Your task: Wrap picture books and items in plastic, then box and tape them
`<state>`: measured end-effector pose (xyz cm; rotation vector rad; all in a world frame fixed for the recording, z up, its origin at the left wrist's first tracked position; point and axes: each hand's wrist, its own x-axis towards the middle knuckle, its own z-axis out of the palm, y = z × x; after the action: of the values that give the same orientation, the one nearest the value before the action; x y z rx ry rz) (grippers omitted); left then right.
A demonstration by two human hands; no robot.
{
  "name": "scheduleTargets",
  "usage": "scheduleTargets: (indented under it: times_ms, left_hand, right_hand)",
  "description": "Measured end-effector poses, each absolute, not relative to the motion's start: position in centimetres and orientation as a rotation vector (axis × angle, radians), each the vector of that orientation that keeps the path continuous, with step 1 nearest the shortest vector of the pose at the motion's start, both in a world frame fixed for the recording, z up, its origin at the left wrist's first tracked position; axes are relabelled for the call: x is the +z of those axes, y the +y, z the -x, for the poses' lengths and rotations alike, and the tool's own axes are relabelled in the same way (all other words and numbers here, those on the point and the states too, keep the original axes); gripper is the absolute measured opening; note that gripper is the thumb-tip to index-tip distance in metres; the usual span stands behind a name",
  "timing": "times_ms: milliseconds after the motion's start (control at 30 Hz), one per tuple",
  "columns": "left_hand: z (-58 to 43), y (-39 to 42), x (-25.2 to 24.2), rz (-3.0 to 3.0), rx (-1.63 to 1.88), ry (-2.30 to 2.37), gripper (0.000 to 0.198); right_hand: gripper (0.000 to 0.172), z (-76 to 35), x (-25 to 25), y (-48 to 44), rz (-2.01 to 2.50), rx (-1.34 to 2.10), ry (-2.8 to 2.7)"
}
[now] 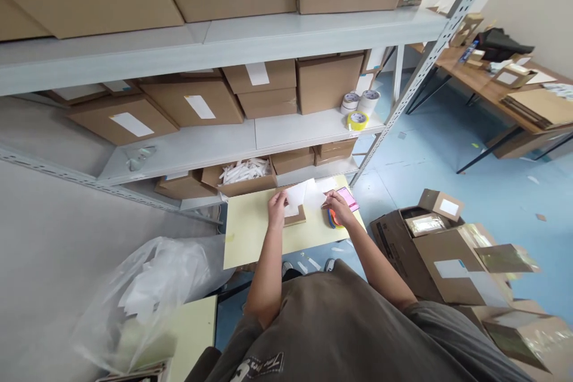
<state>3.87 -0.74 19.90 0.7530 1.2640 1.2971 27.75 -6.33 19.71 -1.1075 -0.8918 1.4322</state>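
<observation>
Above the pale yellow table (245,233), my left hand (277,208) pinches the left edge of a white paper sheet (302,192). At the sheet's right end, my right hand (339,206) is closed on it as well. A fold or overlap shows near the sheet's middle; whether it is one piece or two I cannot tell. Under the paper lies a small flat cardboard box (296,218), partly covered. Beside my right hand are a blue, orange and yellow ring-shaped object (333,220), partly hidden, and a device with a pink screen (348,199).
Metal shelves (250,33) hold cardboard boxes and rolls of tape (357,120). A box of white tubular pieces (245,171) sits low behind the table. A clear plastic bag (179,268) stands left. Open cartons (452,262) crowd the right floor; a wooden desk (483,85) stands beyond.
</observation>
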Motion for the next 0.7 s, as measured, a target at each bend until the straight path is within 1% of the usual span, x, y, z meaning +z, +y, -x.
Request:
scheduleTargets:
  times_ms: [133, 267, 367, 467, 600, 700]
  left_hand:
    - [0.9, 1.0, 18.7, -0.715, 1.528, 1.512, 0.058]
    - [4.7, 2.0, 18.9, -0.837, 1.494, 1.537, 0.050]
    - [6.4, 1.7, 19.5, -0.997, 1.420, 1.520, 0.044]
    - [8.6, 1.1, 19.8, -1.105, 1.376, 1.504, 0.037]
    - [13.3, 0.3, 19.7, -1.090, 1.355, 1.500, 0.028]
    - [17.4, -0.7, 19.7, -1.058, 1.359, 1.526, 0.024]
  right_hand:
    - [0.021, -29.5, 19.1, -6.7, 1.195, 1.329, -0.813]
    - [0.025, -27.0, 18.8, -6.0, 1.292, 1.316, -0.812]
    - [0.028, -22.6, 18.3, -4.1, 1.337, 1.368, -0.872]
    - [0.034, -17.3, 17.1, -1.2, 1.333, 1.397, -0.924]
    - [0.042, -9.8, 14.6, 3.7, 1.290, 1.371, -0.931]
    - [0.042, -4.0, 12.6, 7.9, 1.294, 1.377, -0.883]
